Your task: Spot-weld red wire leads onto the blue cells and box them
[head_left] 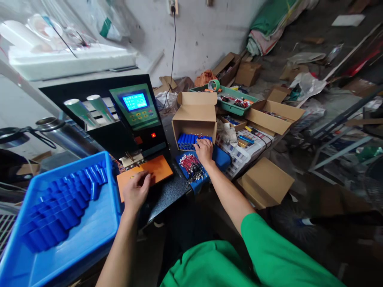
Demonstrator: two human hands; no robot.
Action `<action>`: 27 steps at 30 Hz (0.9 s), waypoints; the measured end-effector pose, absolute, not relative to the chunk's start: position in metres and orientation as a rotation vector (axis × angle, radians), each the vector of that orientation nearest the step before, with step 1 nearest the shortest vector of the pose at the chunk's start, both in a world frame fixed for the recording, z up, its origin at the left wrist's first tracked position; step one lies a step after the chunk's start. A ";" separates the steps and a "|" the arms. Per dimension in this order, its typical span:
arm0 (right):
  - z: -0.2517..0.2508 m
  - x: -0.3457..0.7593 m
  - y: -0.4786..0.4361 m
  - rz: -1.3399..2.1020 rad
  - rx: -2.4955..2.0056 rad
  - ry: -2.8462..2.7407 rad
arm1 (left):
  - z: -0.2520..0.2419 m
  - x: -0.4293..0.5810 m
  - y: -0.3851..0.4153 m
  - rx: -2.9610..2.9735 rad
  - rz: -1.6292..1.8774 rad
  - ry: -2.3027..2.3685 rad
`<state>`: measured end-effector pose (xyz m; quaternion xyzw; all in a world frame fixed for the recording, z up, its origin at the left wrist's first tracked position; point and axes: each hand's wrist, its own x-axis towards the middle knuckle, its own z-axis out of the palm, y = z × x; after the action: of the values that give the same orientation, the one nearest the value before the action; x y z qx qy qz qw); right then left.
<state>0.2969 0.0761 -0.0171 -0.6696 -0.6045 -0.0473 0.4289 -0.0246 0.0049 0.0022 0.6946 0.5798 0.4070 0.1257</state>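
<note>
My left hand [137, 192] rests on the orange plate [163, 169] in front of the tester with its lit screen [134, 102]. Its fingers are curled in; whatever they may hold is hidden. At the front opening of a small cardboard box [195, 115], my right hand [205, 151] has bent fingers touching the blue cylindrical battery cells [187, 139] stacked inside. Its fingertips are partly hidden, so I cannot make out what is between them. Just below that hand lies a bundle of red and black wire leads [191, 165] on a blue surface.
A blue tray [98, 223] with rows of blue cells stands at the left. Behind it is a steel flask [64, 133]. A green tray [233, 107] of parts, an open carton [273, 117] and another cardboard box [267, 183] sit to the right. Clutter covers the floor.
</note>
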 end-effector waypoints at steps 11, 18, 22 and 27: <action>-0.023 0.313 0.088 -0.067 -1.677 -1.581 | 0.000 -0.024 0.006 1.965 1.222 1.643; -0.016 0.303 0.056 -0.057 -1.517 -1.536 | 0.003 -0.022 0.004 1.988 1.233 1.630; -0.019 0.301 0.049 0.292 -1.692 -1.511 | 0.003 -0.021 0.004 1.984 1.225 1.638; -0.027 0.298 0.055 0.578 -1.856 -1.529 | 0.003 -0.022 0.004 2.001 1.220 1.649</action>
<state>0.2981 0.0546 -0.0275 -0.7090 -0.5839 0.2206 0.3280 -0.0216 0.0044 0.0028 0.6918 0.5699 0.4216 0.1375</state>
